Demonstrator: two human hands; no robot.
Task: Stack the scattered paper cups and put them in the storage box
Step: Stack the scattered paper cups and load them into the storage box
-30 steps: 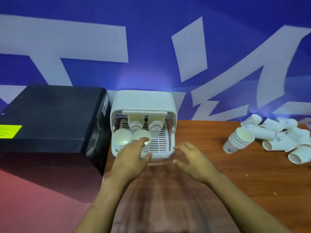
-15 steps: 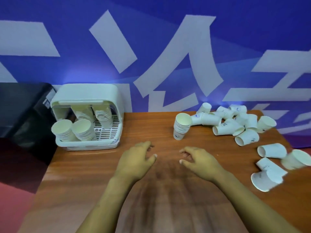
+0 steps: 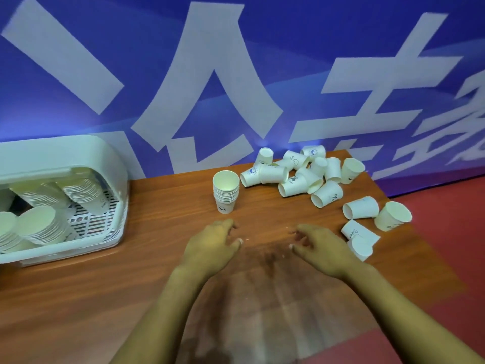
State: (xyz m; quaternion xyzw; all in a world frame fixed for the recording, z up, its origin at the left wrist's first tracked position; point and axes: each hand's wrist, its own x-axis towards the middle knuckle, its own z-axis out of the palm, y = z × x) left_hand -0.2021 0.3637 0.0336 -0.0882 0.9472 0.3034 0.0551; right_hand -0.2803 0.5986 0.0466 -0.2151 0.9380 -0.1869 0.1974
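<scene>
A white storage box (image 3: 86,158) stands open at the left of the wooden table (image 3: 131,271), with several stacks of paper cups (image 3: 39,227) leaning inside. An upright stack of cups (image 3: 226,191) stands mid-table. Scattered white cups (image 3: 301,177) lie in a heap at the back right, with more loose cups (image 3: 360,208) near the right edge. My left hand (image 3: 212,245) and my right hand (image 3: 322,248) hover over the table in front of the stack, fingers loosely curled, holding nothing.
A blue wall (image 3: 236,74) with large white characters runs directly behind the table. The table's right edge (image 3: 420,258) drops to a red floor (image 3: 459,232) just beyond the loose cups.
The view has swung right, away from the storage box toward the scattered cups. Both hands came off the box and now hang empty over the middle of the table.
</scene>
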